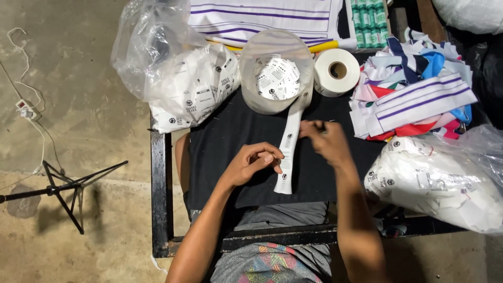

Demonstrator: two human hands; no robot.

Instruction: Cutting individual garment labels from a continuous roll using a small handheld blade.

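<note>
left hand [255,161] rests curled on the white label strip [288,152], pressing it to the black cloth [220,141]; right hand [326,141] pinches the strip's upper edge, apparently with a small dark tool; strip runs from a plastic tub [276,71].

Both forearms are bare, with no sleeves, watch or rings showing; grey cloth covers the lap. A multicoloured patterned garment shows at the bottom edge.
</note>
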